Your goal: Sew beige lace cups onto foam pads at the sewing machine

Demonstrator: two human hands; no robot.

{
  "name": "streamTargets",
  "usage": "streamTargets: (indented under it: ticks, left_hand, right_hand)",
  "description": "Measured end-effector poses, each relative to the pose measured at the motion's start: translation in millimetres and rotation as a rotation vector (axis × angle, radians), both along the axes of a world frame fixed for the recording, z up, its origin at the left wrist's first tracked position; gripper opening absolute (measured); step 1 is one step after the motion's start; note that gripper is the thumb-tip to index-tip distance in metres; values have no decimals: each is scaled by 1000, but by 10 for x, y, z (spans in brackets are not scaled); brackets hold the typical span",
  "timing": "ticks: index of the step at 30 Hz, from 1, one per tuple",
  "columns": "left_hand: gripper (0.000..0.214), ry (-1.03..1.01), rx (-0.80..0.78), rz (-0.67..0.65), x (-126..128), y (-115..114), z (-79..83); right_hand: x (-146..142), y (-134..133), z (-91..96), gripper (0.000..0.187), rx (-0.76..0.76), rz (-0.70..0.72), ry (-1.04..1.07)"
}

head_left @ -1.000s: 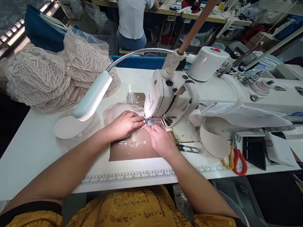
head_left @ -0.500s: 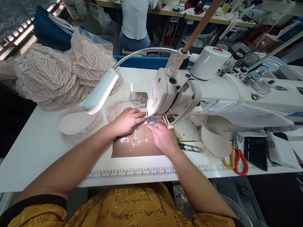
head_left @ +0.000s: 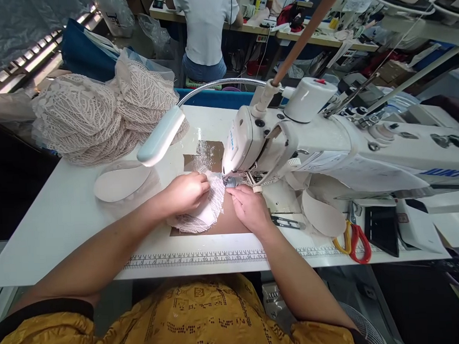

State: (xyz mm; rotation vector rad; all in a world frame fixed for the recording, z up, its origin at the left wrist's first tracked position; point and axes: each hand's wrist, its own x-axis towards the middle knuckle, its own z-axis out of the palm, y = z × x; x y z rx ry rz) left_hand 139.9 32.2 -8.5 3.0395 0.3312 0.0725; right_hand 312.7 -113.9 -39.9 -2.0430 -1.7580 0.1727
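Note:
My left hand point(head_left: 187, 192) is closed on a pale lace cup piece point(head_left: 210, 209) that lies on the brown plate just left of the needle. My right hand point(head_left: 249, 207) rests on the plate with its fingertips pinched at the edge of the lace under the presser foot point(head_left: 230, 182). The white sewing machine point(head_left: 326, 143) stretches to the right of both hands. Its gooseneck lamp point(head_left: 160, 137) hangs above my left forearm.
A heap of lace cups point(head_left: 99, 114) sits at the back left, with a plain foam cup point(head_left: 119, 182) in front of it. Thread snips point(head_left: 287, 221), more foam cups point(head_left: 323, 214) and red-and-yellow scissors point(head_left: 352, 240) lie to the right. A seated person point(head_left: 205, 32) works behind.
The lace piece has been turned and drawn toward me, now bunched under my left hand. My left hand moved slightly back from the needle. My right hand stays at the presser foot.

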Motion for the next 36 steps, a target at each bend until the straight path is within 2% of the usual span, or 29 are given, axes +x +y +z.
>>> streamTargets:
  ticks: [8,14,19,29,32,36]
  left_hand:
    - [28,-190,-147,-160,71,-42,-135]
    - [31,-253,-109,-240,72,-34,-223]
    - [34,-250,-50,-234,99,-29,-294]
    - [36,-230,-6,-178,145,9,-266]
    - [35,-242,-7,-171,123,44,-283]
    - [33,-248,-22,-141,83,78,-265]
  right_hand:
    - [-18,-22,4,37,22,13,-5]
    - [-62,-13,-2,39,-53,48,-180]
    - [-72,12,-20,41,-95,38,-238]
    - [-73,7,-30,38,-80,0,-222]
    - [-64,-34,-5,36,-47,37,-199]
    - [-71,-87,29,29,-23,174,-147]
